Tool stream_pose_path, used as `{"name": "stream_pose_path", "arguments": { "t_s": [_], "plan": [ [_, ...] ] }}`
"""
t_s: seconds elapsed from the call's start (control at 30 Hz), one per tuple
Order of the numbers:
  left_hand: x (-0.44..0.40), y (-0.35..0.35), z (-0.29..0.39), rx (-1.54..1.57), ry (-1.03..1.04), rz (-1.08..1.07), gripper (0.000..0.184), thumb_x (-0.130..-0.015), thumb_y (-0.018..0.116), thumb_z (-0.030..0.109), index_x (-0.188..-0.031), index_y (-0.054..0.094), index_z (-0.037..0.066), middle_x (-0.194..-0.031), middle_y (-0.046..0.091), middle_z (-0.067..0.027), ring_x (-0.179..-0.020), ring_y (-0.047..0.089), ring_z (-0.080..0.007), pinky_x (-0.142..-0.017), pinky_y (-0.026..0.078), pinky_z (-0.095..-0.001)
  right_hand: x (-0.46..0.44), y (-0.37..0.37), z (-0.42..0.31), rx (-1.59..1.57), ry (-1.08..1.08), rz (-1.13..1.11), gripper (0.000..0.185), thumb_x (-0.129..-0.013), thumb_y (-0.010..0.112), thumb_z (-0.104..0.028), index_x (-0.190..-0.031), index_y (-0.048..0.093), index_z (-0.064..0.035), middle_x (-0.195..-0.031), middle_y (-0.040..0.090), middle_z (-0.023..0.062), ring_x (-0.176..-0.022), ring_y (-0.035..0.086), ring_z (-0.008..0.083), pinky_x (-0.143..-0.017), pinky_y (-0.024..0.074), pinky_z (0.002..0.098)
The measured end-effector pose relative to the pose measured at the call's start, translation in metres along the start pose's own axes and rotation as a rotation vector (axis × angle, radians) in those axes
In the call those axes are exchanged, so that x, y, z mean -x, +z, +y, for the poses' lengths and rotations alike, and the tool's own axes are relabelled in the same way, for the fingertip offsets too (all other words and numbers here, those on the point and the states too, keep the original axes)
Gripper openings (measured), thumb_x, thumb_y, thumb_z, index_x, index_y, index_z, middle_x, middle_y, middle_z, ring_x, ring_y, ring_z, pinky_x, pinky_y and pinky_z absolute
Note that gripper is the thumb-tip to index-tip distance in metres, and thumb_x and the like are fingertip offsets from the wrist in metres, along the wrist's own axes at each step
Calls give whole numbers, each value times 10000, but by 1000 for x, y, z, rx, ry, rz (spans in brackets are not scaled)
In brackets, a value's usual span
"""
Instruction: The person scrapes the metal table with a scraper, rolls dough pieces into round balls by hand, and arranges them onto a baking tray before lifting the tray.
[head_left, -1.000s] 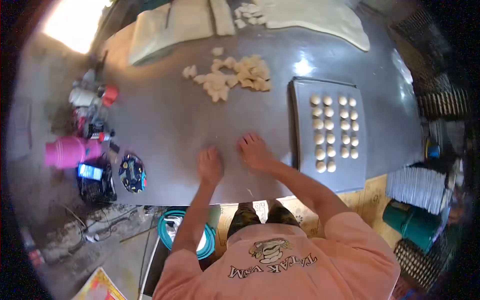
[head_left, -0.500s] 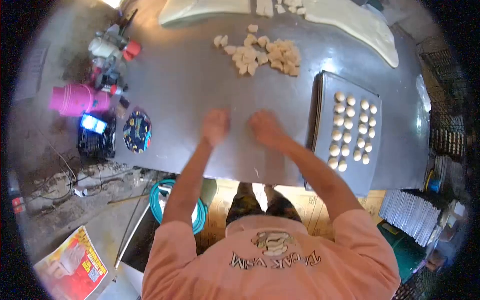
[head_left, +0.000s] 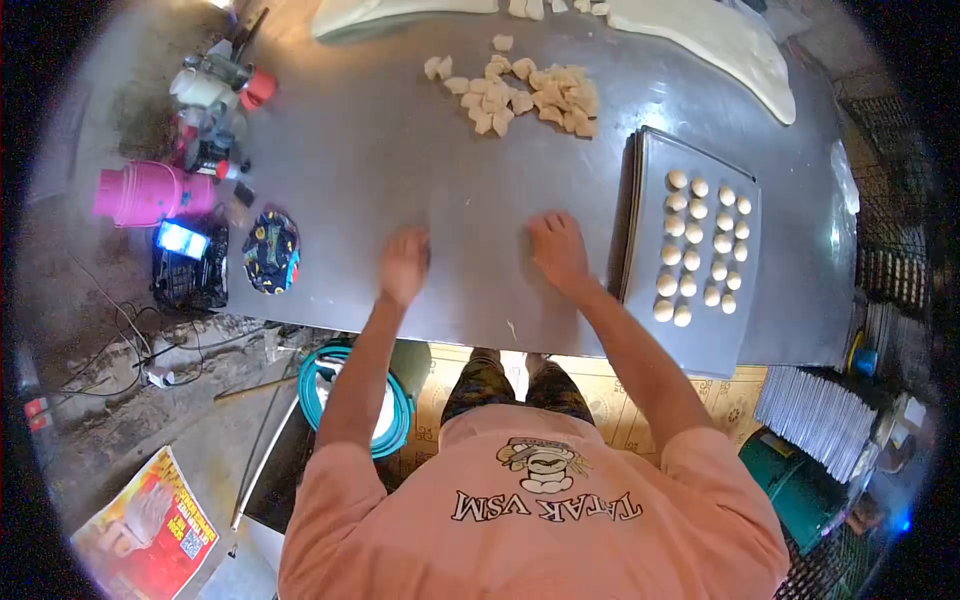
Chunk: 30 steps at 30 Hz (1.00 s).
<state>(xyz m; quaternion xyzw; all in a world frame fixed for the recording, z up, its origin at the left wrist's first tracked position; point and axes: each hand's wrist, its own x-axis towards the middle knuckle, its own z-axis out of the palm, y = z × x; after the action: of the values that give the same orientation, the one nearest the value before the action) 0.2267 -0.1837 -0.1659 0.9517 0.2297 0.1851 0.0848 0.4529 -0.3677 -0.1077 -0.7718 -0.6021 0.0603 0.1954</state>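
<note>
My left hand (head_left: 404, 266) rests palm down on the grey metal tabletop (head_left: 350, 200), its fingers curled under. To its right, my right hand (head_left: 558, 248) is cupped low on the same surface, fingers bent inward. Anything beneath either palm is hidden. Beyond both hands lies a loose heap of cut dough pieces (head_left: 490, 105). Beside my right forearm, rows of round dough balls (head_left: 692, 232) sit on a dark flat tray (head_left: 655, 160), which tops a stack of similar trays.
Large dough slabs (head_left: 705, 50) lie along the far edge. At the left stand a pink jug (head_left: 150, 193), a lit phone (head_left: 183, 240) and a patterned cloth item (head_left: 271, 252). Below the table edge are a coiled teal hose (head_left: 402, 420) and a stack of thin sheets (head_left: 815, 425).
My hands have moved apart, the left one leftward and slightly nearer me, the right one to the right. The heap and the dough balls keep their arrangement; the view has shifted a little.
</note>
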Motion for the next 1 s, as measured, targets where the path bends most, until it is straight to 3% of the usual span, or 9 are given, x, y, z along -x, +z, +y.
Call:
{"name": "stream_pose_path", "arguments": {
  "t_s": [0.13, 0.33, 0.4, 0.53, 0.6, 0.73, 0.8, 0.9, 1.0],
  "plan": [
    [73, -14, 52, 102, -208, -102, 174, -836, 559, 129, -992, 551, 53, -890, 555, -141, -819, 539, -326, -745, 456, -441, 52, 26, -29, 120, 134, 119, 225, -733, 581, -139, -930, 571, -31, -934, 547, 164, -966, 506, 326, -859, 410, 429],
    [-28, 5, 55, -34, 119, -365, 225, -840, 567, 142, -1050, 546, 63, -939, 549, -141, -905, 526, -331, -799, 444, -446, -15, 51, -16, -155, -66, 25, 152, -786, 602, -171, -871, 597, -45, -925, 567, 157, -908, 532, 329, -723, 437, 441],
    [-27, -22, 37, 146, -83, 67, 247, -816, 601, 149, -1049, 567, 76, -922, 547, -130, -921, 529, -335, -804, 438, -471, -5, 47, 19, -142, -60, 92, 148, -773, 647, -202, -812, 611, -64, -929, 583, 139, -872, 549, 322, -671, 455, 443],
    [8, -55, 47, 280, -84, 30, 235, -795, 635, 175, -1003, 592, 74, -947, 560, -116, -946, 530, -330, -815, 443, -470, 30, 29, 3, -104, 48, 204, 155, -752, 702, -174, -841, 631, -69, -930, 584, 127, -824, 574, 314, -719, 493, 393],
    [9, -36, 51, 255, -189, -343, 222, -794, 660, 207, -965, 630, 69, -1029, 580, -108, -1001, 536, -313, -827, 462, -429, 46, 19, 8, -339, 134, 167, 140, -769, 693, -97, -895, 646, -56, -942, 587, 111, -848, 591, 274, -764, 502, 342],
    [-3, -16, 67, 213, -93, -56, 201, -821, 629, 177, -1000, 641, 88, -1008, 632, -126, -990, 583, -304, -833, 478, -400, 88, -20, 9, -518, 271, 216, 190, -766, 679, -34, -954, 650, -48, -993, 589, 103, -919, 581, 237, -748, 499, 318],
    [-6, 16, 67, 416, -389, -45, 202, -771, 699, 203, -922, 670, 72, -920, 635, -145, -881, 611, -280, -770, 490, -365, 120, -60, 7, -521, 332, 304, 211, -746, 684, -28, -954, 650, -44, -1031, 587, 110, -923, 582, 221, -751, 492, 316],
    [-62, -19, 143, 959, -712, -135, 218, -808, 697, 178, -980, 669, 47, -789, 648, -53, -734, 609, -151, -718, 499, -304, 183, -92, 34, -439, 290, 484, 270, -717, 694, -25, -983, 667, -64, -1060, 574, 120, -966, 567, 248, -830, 463, 333],
    [-87, -3, 241, 938, -504, -127, 241, -791, 681, 109, -1017, 655, 30, -875, 636, -42, -785, 596, -133, -728, 498, -297, 242, -134, 62, -445, 564, 434, 332, -721, 712, -24, -1046, 662, -67, -1045, 570, 115, -964, 580, 251, -832, 478, 351]
  ]
}}
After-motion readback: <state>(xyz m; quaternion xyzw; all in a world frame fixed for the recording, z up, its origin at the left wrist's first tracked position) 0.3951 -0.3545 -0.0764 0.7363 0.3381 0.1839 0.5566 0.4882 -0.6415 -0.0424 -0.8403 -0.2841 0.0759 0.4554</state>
